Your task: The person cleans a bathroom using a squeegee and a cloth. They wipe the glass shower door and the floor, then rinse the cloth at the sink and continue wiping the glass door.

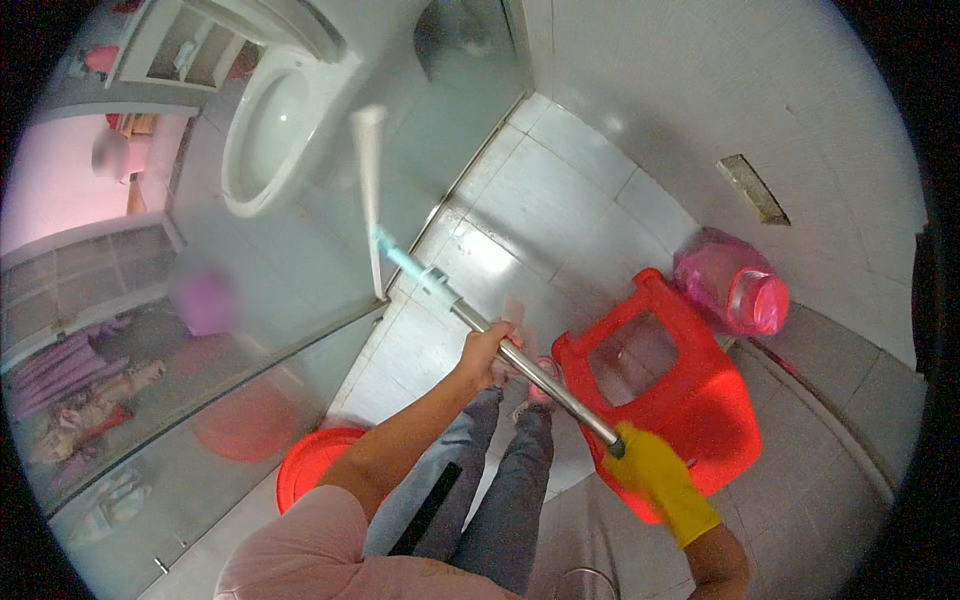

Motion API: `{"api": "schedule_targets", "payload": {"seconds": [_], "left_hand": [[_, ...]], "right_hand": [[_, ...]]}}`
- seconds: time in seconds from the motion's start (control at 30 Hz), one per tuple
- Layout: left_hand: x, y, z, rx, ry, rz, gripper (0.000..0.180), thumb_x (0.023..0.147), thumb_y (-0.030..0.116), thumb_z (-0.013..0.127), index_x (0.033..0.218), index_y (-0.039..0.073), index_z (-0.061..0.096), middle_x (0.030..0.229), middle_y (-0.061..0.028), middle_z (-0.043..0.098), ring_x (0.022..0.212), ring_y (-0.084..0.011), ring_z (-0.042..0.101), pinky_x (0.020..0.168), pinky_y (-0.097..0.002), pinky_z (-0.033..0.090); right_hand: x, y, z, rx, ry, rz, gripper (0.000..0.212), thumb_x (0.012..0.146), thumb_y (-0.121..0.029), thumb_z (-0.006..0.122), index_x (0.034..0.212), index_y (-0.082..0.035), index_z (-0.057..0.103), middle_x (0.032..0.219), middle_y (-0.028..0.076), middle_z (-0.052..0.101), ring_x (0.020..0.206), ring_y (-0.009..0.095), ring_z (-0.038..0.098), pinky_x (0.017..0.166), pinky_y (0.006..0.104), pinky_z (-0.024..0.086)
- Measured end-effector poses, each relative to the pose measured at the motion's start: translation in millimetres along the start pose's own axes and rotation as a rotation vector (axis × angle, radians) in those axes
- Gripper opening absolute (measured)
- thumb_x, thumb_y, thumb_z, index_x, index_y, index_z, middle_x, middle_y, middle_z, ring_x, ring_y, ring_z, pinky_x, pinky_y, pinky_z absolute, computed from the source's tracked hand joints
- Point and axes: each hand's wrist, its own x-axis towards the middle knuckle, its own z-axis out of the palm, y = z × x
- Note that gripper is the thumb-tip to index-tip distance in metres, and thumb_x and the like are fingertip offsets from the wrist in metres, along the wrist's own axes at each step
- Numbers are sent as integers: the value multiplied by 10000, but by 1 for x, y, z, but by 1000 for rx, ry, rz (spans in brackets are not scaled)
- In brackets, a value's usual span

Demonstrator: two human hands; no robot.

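A long metal pole point(560, 395) runs slantwise across the middle, gripped by both my hands. My bare left hand point(488, 352) is wrapped round its middle. My right hand point(660, 480), in a yellow rubber glove, closes round its lower end. At the far end, a light-blue joint point(415, 272) carries a long white head point(369, 170), seen nearly edge-on along the glass panel point(390, 215). It looks like a squeegee or floor wiper; whether the blade touches the glass I cannot tell. Below the gloved hand stands a red plastic stool point(720, 400).
A red basin point(318, 462) sits left of my legs. Against the right wall lies a pink translucent container point(735, 285). Light tiles point(560, 200) cover the floor. Beyond the glass are a white washbasin point(275, 130) and purple cloths point(70, 370). A hose point(840, 430) curves at right.
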Motion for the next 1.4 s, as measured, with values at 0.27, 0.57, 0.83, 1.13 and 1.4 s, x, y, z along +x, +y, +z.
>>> {"api": "schedule_targets", "payload": {"seconds": [0.27, 0.57, 0.83, 1.13, 1.4], "left_hand": [[-31, -3, 9, 193, 29, 81, 249, 785, 260, 590, 703, 28, 556, 606, -77, 554, 479, -168, 548, 372, -325, 441], [-123, -9, -2, 213, 48, 189, 110, 777, 149, 559, 735, 54, 522, 625, -57, 515, 546, -147, 508, 473, -267, 415], [-142, 25, -6, -73, 120, 259, 123, 773, 158, 499, 717, 72, 430, 588, -63, 492, 478, -131, 460, 415, -261, 386], [-92, 30, -24, -40, 79, 230, 167, 792, 202, 487, 688, 79, 440, 571, -54, 479, 471, -127, 419, 429, -270, 345], [-2, 18, -60, 27, 84, 154, 263, 785, 298, 510, 618, 100, 460, 525, -19, 440, 418, -146, 411, 392, -304, 387]], "right_hand": [[-44, -15, 22, 238, -215, 93, 483, 756, -465, 571, 1082, -115, 503, 921, 171, 615, 872, 375, 582, 726, 450, 448], [-99, -14, -9, 306, -319, -108, 524, 763, -455, 605, 1172, -147, 494, 935, 135, 618, 857, 300, 595, 726, 366, 462], [-108, -59, -43, 115, -432, -86, 461, 825, -405, 534, 1216, -181, 443, 960, 165, 607, 818, 365, 590, 687, 427, 476], [-85, -76, -23, 323, -329, -147, 441, 847, -389, 500, 1189, -118, 444, 880, 190, 601, 753, 384, 587, 624, 438, 463], [-31, -90, 14, 173, -74, -197, 421, 843, -401, 512, 1123, -89, 469, 732, 114, 623, 592, 258, 610, 532, 375, 471]]}}
